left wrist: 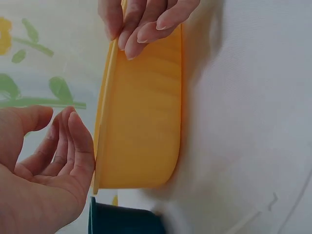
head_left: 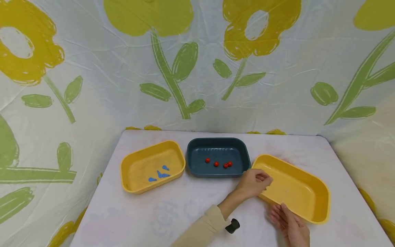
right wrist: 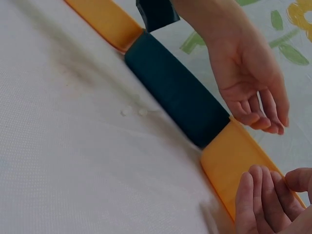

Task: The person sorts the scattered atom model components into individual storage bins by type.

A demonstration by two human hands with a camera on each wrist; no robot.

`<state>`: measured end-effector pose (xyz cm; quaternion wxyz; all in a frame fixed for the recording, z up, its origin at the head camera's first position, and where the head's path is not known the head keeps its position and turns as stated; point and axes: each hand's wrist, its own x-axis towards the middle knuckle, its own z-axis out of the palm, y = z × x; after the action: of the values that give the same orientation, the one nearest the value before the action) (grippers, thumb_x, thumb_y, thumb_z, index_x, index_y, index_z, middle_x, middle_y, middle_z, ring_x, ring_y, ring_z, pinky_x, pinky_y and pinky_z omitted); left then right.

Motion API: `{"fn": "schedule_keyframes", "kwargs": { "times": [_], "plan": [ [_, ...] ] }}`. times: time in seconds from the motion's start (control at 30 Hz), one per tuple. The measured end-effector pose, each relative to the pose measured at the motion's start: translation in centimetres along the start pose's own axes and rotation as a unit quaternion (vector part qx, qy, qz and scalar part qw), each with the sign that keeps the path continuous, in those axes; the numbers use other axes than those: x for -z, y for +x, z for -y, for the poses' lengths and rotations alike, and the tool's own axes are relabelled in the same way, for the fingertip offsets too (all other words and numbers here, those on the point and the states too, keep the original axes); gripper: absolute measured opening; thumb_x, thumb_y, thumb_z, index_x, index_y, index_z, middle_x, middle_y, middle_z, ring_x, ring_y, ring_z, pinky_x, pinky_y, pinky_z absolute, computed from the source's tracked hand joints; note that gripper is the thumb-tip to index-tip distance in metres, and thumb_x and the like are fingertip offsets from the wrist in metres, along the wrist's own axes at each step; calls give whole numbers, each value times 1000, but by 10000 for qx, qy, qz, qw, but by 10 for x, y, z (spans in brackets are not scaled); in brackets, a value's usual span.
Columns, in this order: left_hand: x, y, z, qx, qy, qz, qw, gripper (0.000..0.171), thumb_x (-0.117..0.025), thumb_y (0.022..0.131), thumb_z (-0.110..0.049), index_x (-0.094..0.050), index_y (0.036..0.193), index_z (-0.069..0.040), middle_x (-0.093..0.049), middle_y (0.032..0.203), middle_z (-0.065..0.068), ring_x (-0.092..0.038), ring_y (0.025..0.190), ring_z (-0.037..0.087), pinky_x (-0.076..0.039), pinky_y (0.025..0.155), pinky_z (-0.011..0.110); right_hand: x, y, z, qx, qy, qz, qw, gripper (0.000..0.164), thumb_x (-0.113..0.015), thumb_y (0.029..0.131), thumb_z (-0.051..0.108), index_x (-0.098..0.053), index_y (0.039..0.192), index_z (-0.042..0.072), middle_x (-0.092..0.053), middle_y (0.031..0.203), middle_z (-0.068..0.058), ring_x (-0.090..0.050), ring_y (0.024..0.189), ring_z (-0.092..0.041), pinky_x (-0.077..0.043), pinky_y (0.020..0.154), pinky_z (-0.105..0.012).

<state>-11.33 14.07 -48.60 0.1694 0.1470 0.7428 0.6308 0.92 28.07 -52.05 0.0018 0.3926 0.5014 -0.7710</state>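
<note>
My left hand (head_left: 253, 183) is over the left end of the right-hand yellow tray (head_left: 290, 185), close to its rim. Its fingers curl loosely with nothing between thumb and fingertips, as the left wrist view shows from near by. At the near long side, my right hand (head_left: 291, 223) pinches the tray's rim, thumb on top and fingers along the outer wall (right wrist: 226, 158). Beyond the left hand sits a dark teal tray (head_left: 217, 175) with several small red beads (head_left: 216, 164) on its floor.
Another yellow tray (head_left: 139, 164) stands at the left, holding several blue teardrop-shaped pieces (head_left: 159, 174). All three trays form a row on a white-covered table (head_left: 129, 216). Behind them hangs a flower-print cloth (head_left: 200, 103). A black device (head_left: 232, 226) juts out by the left cuff.
</note>
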Motion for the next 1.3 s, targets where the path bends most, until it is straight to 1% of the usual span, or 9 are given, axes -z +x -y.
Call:
{"fn": "schedule_keyframes", "kwargs": {
  "times": [0.17, 0.37, 0.47, 0.57, 0.67, 0.77, 0.87, 1.13, 1.3],
  "plan": [
    [14, -8, 1, -164, -368, 33, 9992, 14, -73, 97, -17, -75, 97, -4, -69, 76, -11, -64, 62, 3, -56, 60, 19, -1, 0, 1, -31, -82, -54, 9999, 30, -62, 103, 37, -79, 80, 26, -77, 87, 5, -75, 85, -9, -60, 81, -28],
    [28, -18, 4, -127, -570, -24, 9983, 15, -72, 98, -18, -75, 100, -3, -72, 81, -7, -64, 66, 2, -56, 62, 18, -1, 1, -1, -124, -139, -182, 9997, 31, -62, 103, 38, -79, 78, 28, -77, 85, 6, -75, 84, -9, -60, 81, -28],
    [34, -23, 8, -90, -589, -78, 9982, 15, -72, 98, -19, -75, 101, -4, -72, 82, -7, -66, 69, 7, -55, 63, 18, 0, 1, -2, -134, -97, -161, 9997, 31, -62, 102, 38, -79, 78, 27, -77, 85, 6, -75, 84, -9, -60, 81, -28],
    [40, -29, 12, -98, -656, -148, 9977, 15, -73, 98, -19, -75, 101, -4, -71, 82, -6, -68, 69, 16, -54, 61, 18, 0, 0, -2, -101, -31, -98, 9999, 31, -63, 103, 36, -79, 79, 26, -77, 85, 5, -75, 83, -10, -60, 80, -28],
    [45, -35, 18, -63, -693, -234, 9973, 15, -73, 98, -18, -74, 101, -4, -69, 81, -5, -66, 67, 16, -54, 60, 17, -1, 0, -2, -133, -3, -170, 9998, 30, -64, 102, 36, -79, 78, 27, -77, 84, 5, -75, 82, -10, -60, 79, -29],
    [50, -40, 25, 64, -707, -363, 9968, 14, -72, 98, -18, -74, 101, -4, -68, 80, -5, -62, 65, 8, -53, 61, 17, -1, 0, -2, -136, -39, -236, 9996, 30, -64, 102, 37, -79, 78, 28, -77, 85, 6, -75, 83, -9, -60, 79, -28],
    [55, -44, 32, 196, -722, -523, 9958, 13, -72, 98, -16, -74, 101, -3, -68, 80, -5, -61, 64, 4, -54, 62, 17, -1, -1, -2, -149, -55, -300, 9994, 28, -65, 101, 38, -80, 79, 28, -77, 85, 6, -75, 83, -9, -60, 79, -28],
    [62, -55, 48, 255, -722, -1011, 9919, 11, -74, 94, -11, -74, 99, -2, -69, 80, -3, -63, 64, 3, -54, 61, 18, -1, 1, -2, -180, -121, -350, 9992, 26, -67, 99, 41, -80, 79, 30, -77, 86, 7, -75, 84, -9, -60, 80, -28],
    [63, -60, 56, 343, -434, -1312, 9898, 7, -74, 91, -10, -74, 96, -4, -67, 80, -6, -61, 68, 2, -53, 65, 19, -1, 0, -1, -175, -186, -349, 9991, 26, -66, 99, 42, -79, 79, 31, -77, 86, 8, -74, 84, -8, -60, 80, -27]
  ]
}}
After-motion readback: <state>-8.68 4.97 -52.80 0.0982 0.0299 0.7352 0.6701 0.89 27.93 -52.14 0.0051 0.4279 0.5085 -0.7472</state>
